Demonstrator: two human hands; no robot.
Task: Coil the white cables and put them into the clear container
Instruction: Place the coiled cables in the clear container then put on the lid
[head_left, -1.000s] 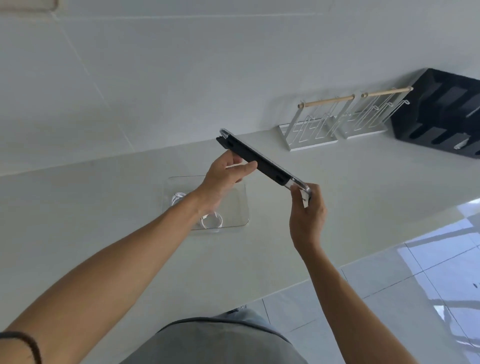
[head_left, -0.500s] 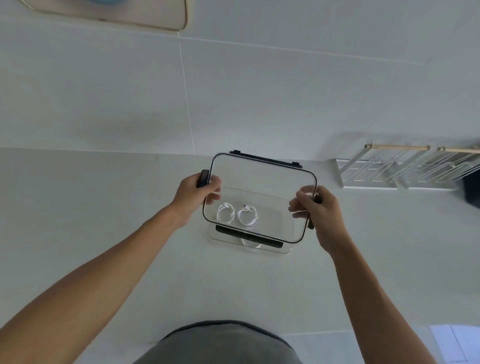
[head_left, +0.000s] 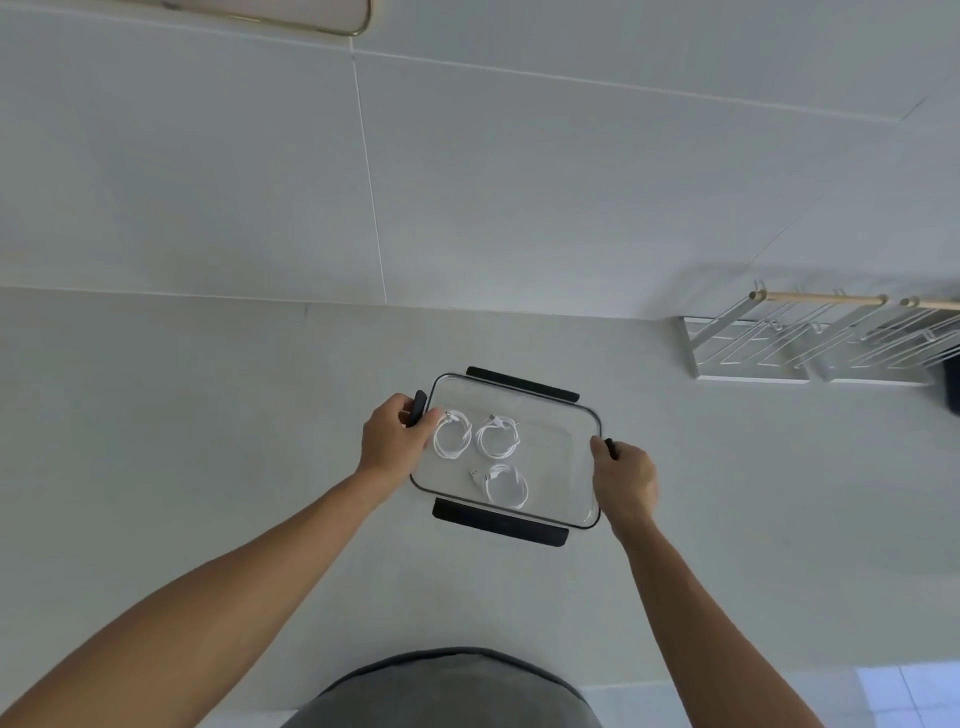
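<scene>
1. Half a second ago the clear lid with its thin black rim (head_left: 550, 415) was held tilted above the clear rectangular container (head_left: 576, 499); it now lies flat on top of it, and the view has dropped closer.
2. Both forearms reach forward over the pale surface (head_left: 208, 441). The left hand (head_left: 392, 441) curls round the lid's short left edge, thumb by a black clip; the right hand (head_left: 623, 480) grips the right edge likewise.
3. Three coiled white cables (head_left: 497, 436) lie inside (two side by side farther back, one nearer).
4. Four black clips stick out around the lid.
5. Farther right stand two white wire racks with wooden bars (head_left: 810, 343).
</scene>
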